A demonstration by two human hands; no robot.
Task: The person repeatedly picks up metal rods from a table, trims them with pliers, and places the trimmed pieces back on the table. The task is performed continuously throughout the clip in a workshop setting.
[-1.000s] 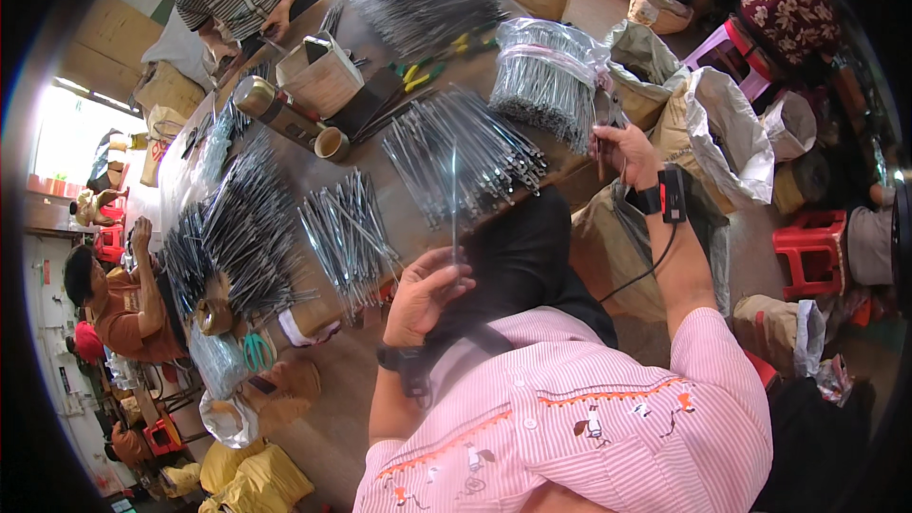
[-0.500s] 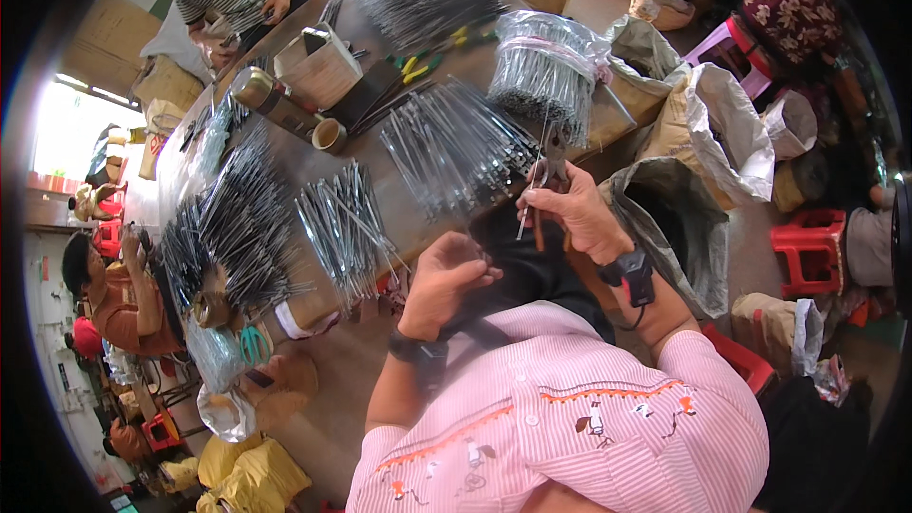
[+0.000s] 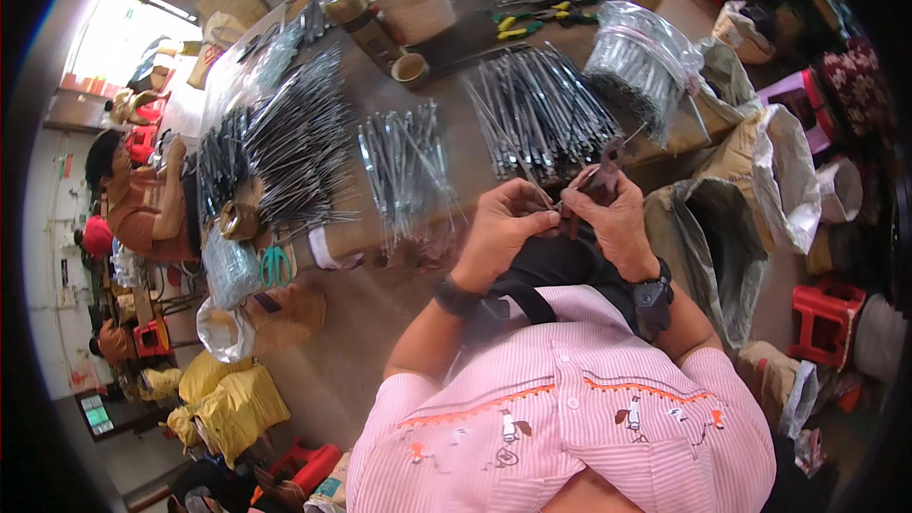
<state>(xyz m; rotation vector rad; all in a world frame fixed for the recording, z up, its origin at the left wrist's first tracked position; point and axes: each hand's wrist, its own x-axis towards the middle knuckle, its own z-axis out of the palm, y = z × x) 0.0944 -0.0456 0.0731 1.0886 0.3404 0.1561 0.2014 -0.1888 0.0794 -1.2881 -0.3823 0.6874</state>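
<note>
My right hand [image 3: 616, 223] is closed around a pair of pliers [image 3: 608, 160], its dark jaws pointing up and its reddish-brown handles partly hidden in the fingers. Right beside it, my left hand [image 3: 508, 233] pinches a thin metal rod [image 3: 538, 186] between thumb and forefinger. The two hands nearly meet over my lap at the table's near edge. Just beyond them a fanned pile of thin dark metal rods [image 3: 546, 114] lies on the table. A smaller, shinier pile of rods [image 3: 404, 166] lies to its left. Fingers hide the rod's lower end.
Plastic-wrapped rods [image 3: 638, 62] stand at the table's right, near yellow-handled pliers [image 3: 522, 27]. A large rod pile [image 3: 302, 138], a jar [image 3: 366, 24] and a box [image 3: 415, 9] lie further left. An open sack [image 3: 719, 252] stands right of my hands; a co-worker [image 3: 147, 199] sits far left.
My left hand, empty before, has come up beside the right and now pinches a rod. The pliers stay in my right hand. The whole view has shifted, moving the table rightward.
</note>
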